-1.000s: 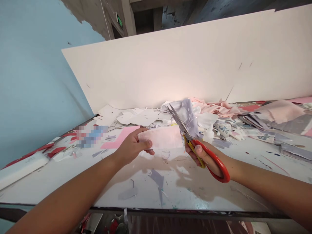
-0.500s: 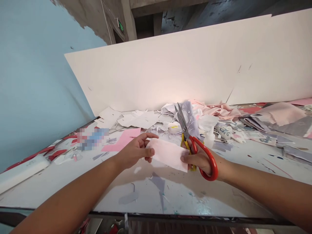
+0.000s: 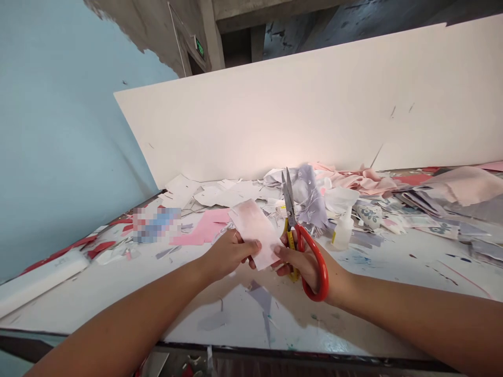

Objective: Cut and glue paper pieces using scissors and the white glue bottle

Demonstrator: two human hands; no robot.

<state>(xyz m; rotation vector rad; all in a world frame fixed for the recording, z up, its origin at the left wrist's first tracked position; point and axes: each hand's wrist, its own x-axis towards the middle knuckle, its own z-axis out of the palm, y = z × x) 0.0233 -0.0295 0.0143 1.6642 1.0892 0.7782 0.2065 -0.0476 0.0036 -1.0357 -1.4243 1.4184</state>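
Between my hands, above the table, a pale pink rectangular piece (image 3: 255,228) that looks like cloth or paper is held at a slant. My left hand (image 3: 231,252) grips its lower left edge, thumb on top and fingers underneath. With thumb and fingers my right hand (image 3: 304,262) pinches the lower right edge. That same hand carries scissors (image 3: 291,201) with one red handle loop and a yellow part at the grip; their blades point up and stand slightly apart. A brighter pink sheet (image 3: 202,228) lies on the table behind my left hand.
White paper scraps (image 3: 220,192) and crumpled lilac fabric (image 3: 311,196) lie along the back board (image 3: 275,115). A translucent squeeze bottle (image 3: 343,230) stands right of the scissors. Pink cloth (image 3: 357,178) and patterned pieces (image 3: 371,215) are heaped further right. A white roll-like object (image 3: 43,275) sits left.
The pale pink piece has turned from lying crosswise to a steeper slant. My hands have come closer together, the right one moving left with the scissors.
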